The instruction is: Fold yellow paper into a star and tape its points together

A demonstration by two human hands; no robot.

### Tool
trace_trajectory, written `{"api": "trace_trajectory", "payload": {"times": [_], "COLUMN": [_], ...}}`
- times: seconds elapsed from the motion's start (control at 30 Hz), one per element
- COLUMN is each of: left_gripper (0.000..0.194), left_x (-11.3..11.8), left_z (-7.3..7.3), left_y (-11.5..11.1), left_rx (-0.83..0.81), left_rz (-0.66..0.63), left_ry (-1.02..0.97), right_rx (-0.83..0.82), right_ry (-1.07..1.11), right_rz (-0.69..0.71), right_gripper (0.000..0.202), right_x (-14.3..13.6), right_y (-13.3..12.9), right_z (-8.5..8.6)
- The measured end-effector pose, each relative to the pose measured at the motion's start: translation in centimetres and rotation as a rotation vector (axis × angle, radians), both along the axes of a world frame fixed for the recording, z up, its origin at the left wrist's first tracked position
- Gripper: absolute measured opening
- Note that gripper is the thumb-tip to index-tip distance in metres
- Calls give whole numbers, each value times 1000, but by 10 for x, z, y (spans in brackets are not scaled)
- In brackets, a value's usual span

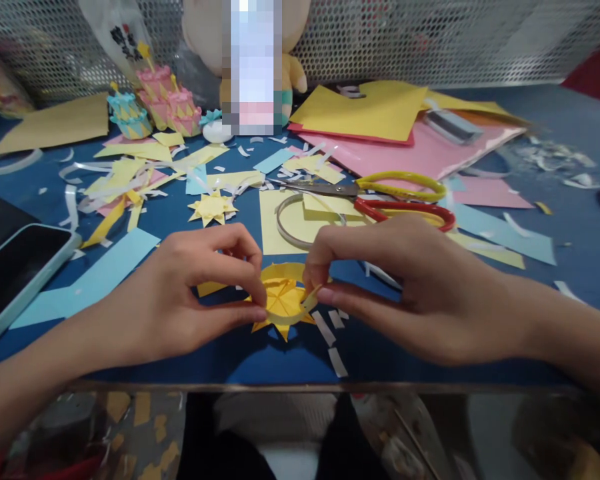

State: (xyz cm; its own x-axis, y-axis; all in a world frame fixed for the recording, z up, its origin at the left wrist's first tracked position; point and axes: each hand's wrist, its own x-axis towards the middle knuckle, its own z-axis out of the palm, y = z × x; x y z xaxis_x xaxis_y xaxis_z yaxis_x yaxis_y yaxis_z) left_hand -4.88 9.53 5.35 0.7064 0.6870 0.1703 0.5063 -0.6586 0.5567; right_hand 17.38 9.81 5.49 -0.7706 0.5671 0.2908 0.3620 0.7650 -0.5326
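Head view: one yellow paper ring [289, 320] lies directly between the two hands, over one deeper-yellow paper star [284, 301] whose points show past its edge; whether they touch I cannot tell. The left hand [207, 283] has thumb and forefinger pinched on the ring's left side; the right hand [410, 290] pinches the strip's end at its right. Beyond them are one pale yellow star [213, 209], one pair of scissors [353, 191] and, farther back, three small cakes [156, 100]. Paper scraps [123, 190], too many to count, lie around.
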Motion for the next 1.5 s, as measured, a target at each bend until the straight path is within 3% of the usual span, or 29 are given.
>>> {"api": "trace_trajectory", "payload": {"times": [0.6, 0.87, 0.97, 1.07, 1.5], "left_gripper": [11, 10, 9, 10, 10], "left_x": [0, 0, 1, 1, 0], "left_z": [-3, -4, -5, -7, -9], "left_y": [1, 0, 0, 0, 0], "left_rx": [48, 79, 96, 102, 120], "left_rz": [-16, -23, -22, -25, -33], "left_ry": [33, 32, 29, 20, 10], "right_rx": [-12, -218, -257, -234, -102], "right_ry": [3, 97, 94, 66, 43], "right_rz": [24, 4, 22, 16, 3], "right_gripper": [10, 8, 23, 33, 30], "right_x": [2, 1, 2, 3, 2], "right_y": [5, 11, 12, 14, 11], "right_z": [0, -2, -3, -3, -7]}}
